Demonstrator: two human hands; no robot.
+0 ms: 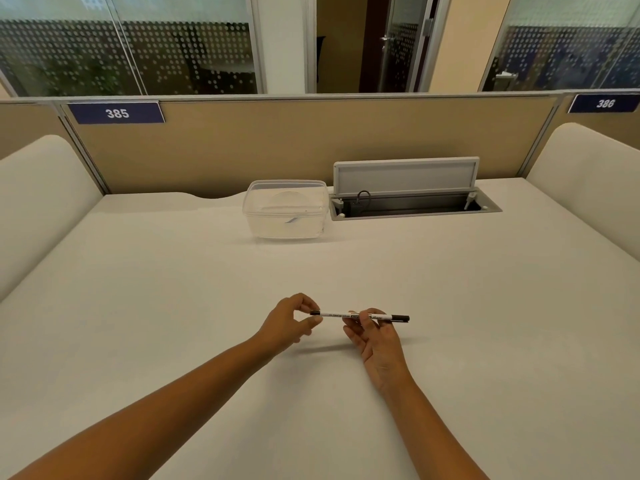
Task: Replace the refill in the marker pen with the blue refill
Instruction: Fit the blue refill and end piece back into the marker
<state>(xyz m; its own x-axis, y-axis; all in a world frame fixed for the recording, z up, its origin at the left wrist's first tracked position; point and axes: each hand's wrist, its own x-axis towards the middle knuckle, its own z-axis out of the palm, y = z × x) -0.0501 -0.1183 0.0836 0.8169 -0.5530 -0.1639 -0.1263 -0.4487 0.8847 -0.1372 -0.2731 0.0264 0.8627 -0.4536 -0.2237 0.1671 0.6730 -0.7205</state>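
Both hands hold the marker point(360, 315) level above the desk point(173, 289), right grip point(372, 327) clamped mid-barrel, left grip point(294, 322) pinching the end cap, which likely needs twisting off next.

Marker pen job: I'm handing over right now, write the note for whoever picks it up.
Left hand: fingertips pinch the left end of the marker pen.
Right hand: grip on the barrel right of the middle; the black capped end sticks out to the right.
The pen is held level above the desk, in one piece as far as the view shows.
A clear lidded plastic container sits at the back of the desk; something bluish lies inside, possibly the blue refill, too faint to confirm.
Done: pen picked up.
Left: open the pen, pull the old refill, fit the blue one, close up.
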